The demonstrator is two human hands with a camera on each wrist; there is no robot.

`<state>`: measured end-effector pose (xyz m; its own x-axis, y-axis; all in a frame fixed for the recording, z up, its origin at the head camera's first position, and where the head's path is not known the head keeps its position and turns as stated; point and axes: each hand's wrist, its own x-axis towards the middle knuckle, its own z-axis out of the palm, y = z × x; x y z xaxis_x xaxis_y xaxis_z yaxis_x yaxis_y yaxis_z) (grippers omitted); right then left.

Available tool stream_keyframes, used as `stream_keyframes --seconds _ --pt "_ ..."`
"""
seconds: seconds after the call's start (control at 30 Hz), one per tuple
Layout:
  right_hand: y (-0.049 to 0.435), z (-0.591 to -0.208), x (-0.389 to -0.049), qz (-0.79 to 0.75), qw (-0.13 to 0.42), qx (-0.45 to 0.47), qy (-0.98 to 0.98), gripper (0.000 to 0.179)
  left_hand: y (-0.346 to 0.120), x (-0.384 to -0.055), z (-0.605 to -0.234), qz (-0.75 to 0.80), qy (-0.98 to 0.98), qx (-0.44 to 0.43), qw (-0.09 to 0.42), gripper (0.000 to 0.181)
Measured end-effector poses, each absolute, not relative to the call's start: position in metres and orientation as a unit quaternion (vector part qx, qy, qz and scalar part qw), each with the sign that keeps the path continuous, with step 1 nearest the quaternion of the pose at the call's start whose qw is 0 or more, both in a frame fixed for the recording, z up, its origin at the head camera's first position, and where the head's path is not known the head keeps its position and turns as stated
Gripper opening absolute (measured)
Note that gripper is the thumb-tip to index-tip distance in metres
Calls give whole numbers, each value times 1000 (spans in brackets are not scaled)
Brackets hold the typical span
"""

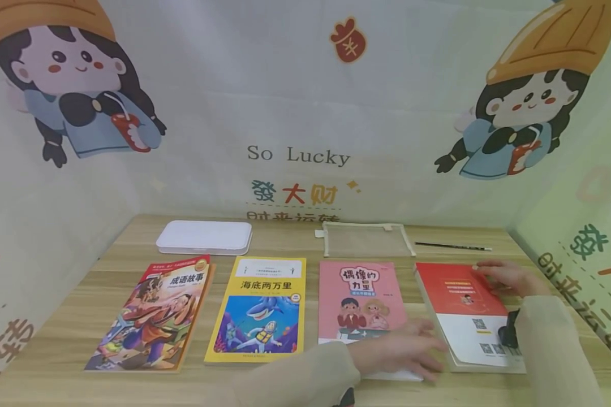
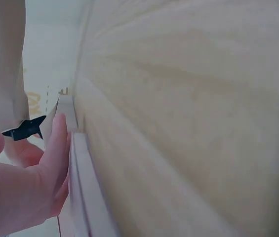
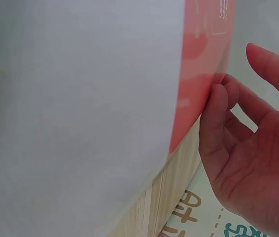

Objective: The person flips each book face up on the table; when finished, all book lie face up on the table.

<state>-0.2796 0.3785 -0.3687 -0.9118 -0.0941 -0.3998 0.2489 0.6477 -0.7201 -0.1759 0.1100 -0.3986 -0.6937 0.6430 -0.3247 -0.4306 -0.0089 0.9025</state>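
Observation:
In the head view, a book with a red and white cover (image 1: 462, 305) lies at the right, red part away from me, with printed square codes on the white part. At its upper right edge is my right hand (image 1: 506, 280); in the right wrist view the fingertips (image 3: 214, 101) touch the cover's edge and the thumb stands apart. My left hand (image 1: 394, 347), fingers loosely spread, reaches over the lower part of a pink book (image 1: 361, 282) toward the red and white one. This hand hides part of the pink cover. Neither hand grips anything.
Further left lie a yellow book (image 1: 257, 311) with a shark and diver, and a comic-style book (image 1: 155, 316). Behind the row are a white case (image 1: 205, 236), a mesh zip pouch (image 1: 365, 240) and a black pencil (image 1: 453, 246). Printed cloth (image 1: 290, 102) hangs around the wooden table.

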Motion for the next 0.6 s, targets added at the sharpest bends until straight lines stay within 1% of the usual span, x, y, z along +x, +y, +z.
stream_keyframes --seconds 0.17,0.23,0.3,0.4,0.47,0.6 --pt "378 -369 -280 -414 209 44 885 69 117 -168 -402 717 573 71 390 52" --pt "378 -369 -281 -412 211 41 885 69 120 -167 -403 723 569 65 386 52" --pt "378 -369 -282 -411 212 41 885 68 123 -165 -403 730 565 58 380 46" --pt "378 -370 -284 -410 216 46 885 67 126 -162 -403 738 565 51 365 31" --pt "378 -372 -285 -406 219 49 886 67 127 -160 -402 743 567 45 353 24" --pt "377 -373 -286 -400 222 52 888 68 128 -157 -399 738 579 45 342 19"
